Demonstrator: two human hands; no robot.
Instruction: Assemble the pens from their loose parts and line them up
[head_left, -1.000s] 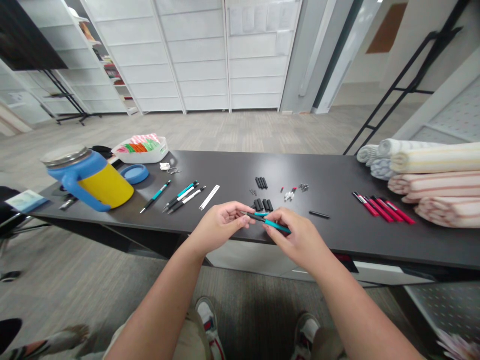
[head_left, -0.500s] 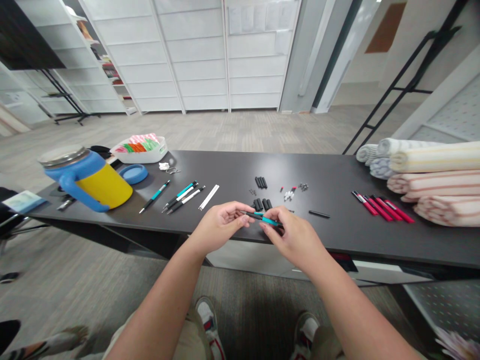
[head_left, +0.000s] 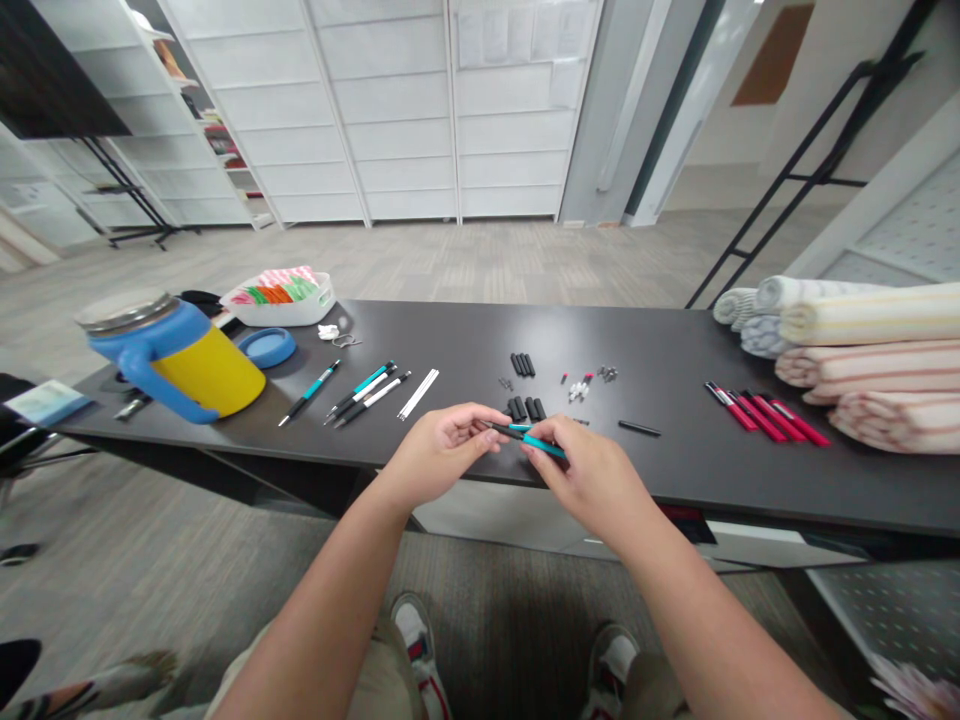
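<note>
Between my hands, above the table's front edge, is a teal-and-black pen (head_left: 541,444). My left hand (head_left: 444,452) is closed on its dark end, thumb against the fingers. At the teal end, the thumb and fingers of my right hand (head_left: 586,468) pinch the barrel. Just beyond lie short black sleeves (head_left: 535,408), partly hidden by the hands, and more black sleeves (head_left: 523,364) behind them. Small white pieces (head_left: 579,388) and little metal parts (head_left: 607,374) are to their right. A thin black rod (head_left: 639,428) lies right of my right hand.
Left on the dark table (head_left: 420,335) are teal, black and white pens (head_left: 367,395), white sticks (head_left: 418,394), a blue-yellow mug (head_left: 187,360), a blue lid (head_left: 268,347) and a white basket (head_left: 300,312). Right are red pens (head_left: 765,412) and rolled cloths (head_left: 870,365).
The teal barrel shows further past my right fingertips, and its dark end there is no longer visible. Both hands stay almost in place, and the items on the table have not moved.
</note>
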